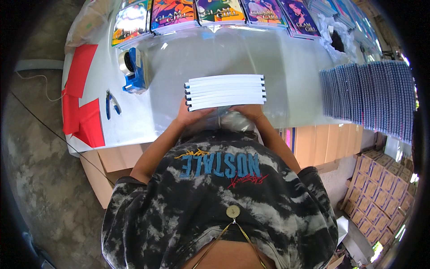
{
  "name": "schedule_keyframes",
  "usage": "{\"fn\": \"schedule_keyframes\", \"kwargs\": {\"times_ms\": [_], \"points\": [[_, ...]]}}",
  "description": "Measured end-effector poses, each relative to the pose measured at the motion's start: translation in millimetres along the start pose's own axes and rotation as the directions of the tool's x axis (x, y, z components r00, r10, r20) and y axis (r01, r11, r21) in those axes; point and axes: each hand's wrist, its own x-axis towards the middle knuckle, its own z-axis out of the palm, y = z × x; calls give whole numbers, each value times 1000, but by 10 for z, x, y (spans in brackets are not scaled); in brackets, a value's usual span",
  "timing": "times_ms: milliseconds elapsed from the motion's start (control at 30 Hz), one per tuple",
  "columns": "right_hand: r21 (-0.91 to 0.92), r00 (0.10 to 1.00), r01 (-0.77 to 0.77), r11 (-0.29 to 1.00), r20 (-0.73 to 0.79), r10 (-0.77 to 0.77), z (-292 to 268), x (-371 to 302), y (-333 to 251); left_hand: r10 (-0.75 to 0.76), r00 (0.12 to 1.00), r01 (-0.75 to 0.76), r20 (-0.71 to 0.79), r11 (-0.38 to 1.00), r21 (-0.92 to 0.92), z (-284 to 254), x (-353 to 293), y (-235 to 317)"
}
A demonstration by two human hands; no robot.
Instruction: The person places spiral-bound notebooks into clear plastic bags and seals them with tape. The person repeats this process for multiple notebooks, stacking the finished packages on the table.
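Both hands are together at the near edge of the table (286,67): the left hand (191,114) grips the left end of a stack of books (225,92), and the right hand (247,110) holds its near side over crumpled clear plastic (233,120). The stack lies flat on a plastic sheet, white page edges up. A blue tape dispenser (133,71) stands to its left, and colourful books (197,12) lie along the far edge.

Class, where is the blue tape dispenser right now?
In the head view, the blue tape dispenser stands on the white table, left of the stack of white booklets, near the red paper.
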Motion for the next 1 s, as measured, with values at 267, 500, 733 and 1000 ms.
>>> {"fn": "schedule_keyframes", "kwargs": {"times_ms": [267,500,733,1000], "points": [[118,936,-315,942,-128,329,-480,440,-1119,-152,957,130,-248,986,-103,-240,-34,623],[67,795,-607,792,77,602,-170,693,-484,-657,753,657,21,754,15,-472,501,409],[-364,780,-535,762,-558,282,-642,421,-377,-224,701,646,-676,602,470,-600,204,302],[-588,802,-485,647,-594,60,-628,176,-8,186,615,531,-766,620,578,-490,235,-52]]}}
